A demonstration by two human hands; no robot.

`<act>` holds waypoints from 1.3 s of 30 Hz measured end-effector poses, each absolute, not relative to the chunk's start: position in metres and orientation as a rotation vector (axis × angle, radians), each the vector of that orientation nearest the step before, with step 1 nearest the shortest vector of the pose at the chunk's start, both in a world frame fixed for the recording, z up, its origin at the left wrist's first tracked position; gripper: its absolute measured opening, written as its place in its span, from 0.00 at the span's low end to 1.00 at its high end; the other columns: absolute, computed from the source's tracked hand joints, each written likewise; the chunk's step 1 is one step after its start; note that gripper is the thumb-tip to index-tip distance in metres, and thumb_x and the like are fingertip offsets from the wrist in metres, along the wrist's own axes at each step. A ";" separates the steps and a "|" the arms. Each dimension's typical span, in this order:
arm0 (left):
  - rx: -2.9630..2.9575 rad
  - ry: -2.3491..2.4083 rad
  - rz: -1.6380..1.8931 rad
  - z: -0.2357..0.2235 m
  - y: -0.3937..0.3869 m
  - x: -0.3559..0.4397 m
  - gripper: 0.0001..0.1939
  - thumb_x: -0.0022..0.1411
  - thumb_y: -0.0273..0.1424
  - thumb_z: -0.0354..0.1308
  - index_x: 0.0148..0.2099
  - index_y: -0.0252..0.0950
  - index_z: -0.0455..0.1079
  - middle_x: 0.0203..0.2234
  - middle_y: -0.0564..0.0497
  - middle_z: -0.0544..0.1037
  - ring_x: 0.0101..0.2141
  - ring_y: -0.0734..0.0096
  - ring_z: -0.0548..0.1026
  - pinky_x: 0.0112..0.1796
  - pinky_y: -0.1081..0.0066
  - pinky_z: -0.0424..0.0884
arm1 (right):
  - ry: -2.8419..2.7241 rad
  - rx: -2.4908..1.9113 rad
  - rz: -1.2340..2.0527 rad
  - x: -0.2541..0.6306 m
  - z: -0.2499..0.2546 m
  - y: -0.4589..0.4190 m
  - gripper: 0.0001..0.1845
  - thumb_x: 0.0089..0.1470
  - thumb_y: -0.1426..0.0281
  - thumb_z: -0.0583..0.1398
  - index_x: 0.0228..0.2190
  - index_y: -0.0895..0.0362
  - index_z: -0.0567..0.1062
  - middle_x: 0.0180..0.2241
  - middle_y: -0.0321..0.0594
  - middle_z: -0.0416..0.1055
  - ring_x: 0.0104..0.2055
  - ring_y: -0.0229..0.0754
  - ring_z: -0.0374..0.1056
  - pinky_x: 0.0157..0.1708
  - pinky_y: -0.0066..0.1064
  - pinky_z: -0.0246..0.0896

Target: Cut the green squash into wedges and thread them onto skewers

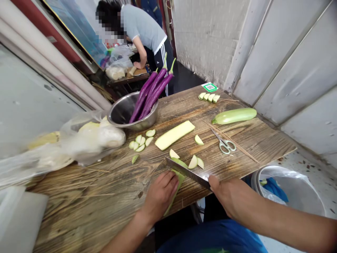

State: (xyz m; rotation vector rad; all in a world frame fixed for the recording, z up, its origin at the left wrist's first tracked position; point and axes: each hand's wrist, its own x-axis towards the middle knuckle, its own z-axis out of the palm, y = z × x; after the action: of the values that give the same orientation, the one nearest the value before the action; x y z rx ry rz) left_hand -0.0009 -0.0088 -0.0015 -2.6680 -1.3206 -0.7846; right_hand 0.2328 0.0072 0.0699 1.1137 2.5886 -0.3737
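Note:
My left hand [162, 192] is closed over a pale green zucchini half [179, 178], its fingers bent near the cut end. In my right hand [225, 194] is the handle of a kitchen knife [190, 173], its blade standing across the zucchini by the left fingertips. Just beyond the blade lie loose half-moon slices [193, 162], some leaning on each other. Farther up, another zucchini half [174, 135] rests with its pale cut face up. To its left is a cluster of slices [140, 140]. A whole zucchini [235, 116] lies at the right.
Scissors [224, 143] and thin wooden skewers [238, 148] lie at right; skewered slices [209, 97] sit at the far edge. A metal bowl [119, 121] holds purple eggplants [152, 96]. Plastic bags [92, 140] crowd the left. A lined bin [297, 191] stands below right. Another person [144, 28] bends over beyond.

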 end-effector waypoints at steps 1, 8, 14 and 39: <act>-2.665 -1.324 -0.791 -0.001 -0.009 -0.001 0.08 0.58 0.23 0.52 0.41 0.32 0.68 0.35 0.45 0.74 0.38 0.67 0.71 0.39 0.66 0.72 | 2.584 1.088 -0.332 0.231 0.073 0.004 0.17 0.41 0.84 0.53 0.36 0.62 0.64 0.20 0.38 0.72 0.21 0.42 0.69 0.16 0.30 0.38; -2.658 -1.340 -0.784 -0.003 -0.009 -0.001 0.07 0.58 0.24 0.52 0.39 0.32 0.69 0.35 0.44 0.74 0.38 0.66 0.71 0.39 0.65 0.73 | 2.586 1.052 -0.182 0.226 0.076 0.000 0.20 0.37 0.85 0.54 0.36 0.60 0.66 0.19 0.36 0.73 0.19 0.43 0.70 0.15 0.31 0.33; -2.652 -1.289 -0.761 -0.002 -0.008 -0.001 0.07 0.59 0.25 0.51 0.38 0.33 0.69 0.35 0.45 0.74 0.37 0.67 0.72 0.40 0.64 0.72 | 2.643 1.059 -0.236 0.228 0.072 0.003 0.17 0.37 0.84 0.55 0.33 0.61 0.65 0.18 0.37 0.72 0.18 0.43 0.69 0.14 0.29 0.37; -2.592 -1.388 -0.834 -0.008 -0.007 0.003 0.07 0.57 0.23 0.53 0.39 0.32 0.68 0.34 0.45 0.74 0.38 0.67 0.71 0.39 0.66 0.72 | 2.661 1.096 -0.214 0.230 0.070 0.003 0.17 0.37 0.84 0.53 0.33 0.61 0.63 0.17 0.36 0.70 0.18 0.40 0.68 0.15 0.30 0.35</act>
State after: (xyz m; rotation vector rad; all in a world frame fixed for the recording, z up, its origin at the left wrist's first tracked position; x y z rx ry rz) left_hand 0.0026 -0.0066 -0.0080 -2.5922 -1.3882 -0.8336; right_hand 0.2300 0.0035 0.0696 1.0956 2.6613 -0.2144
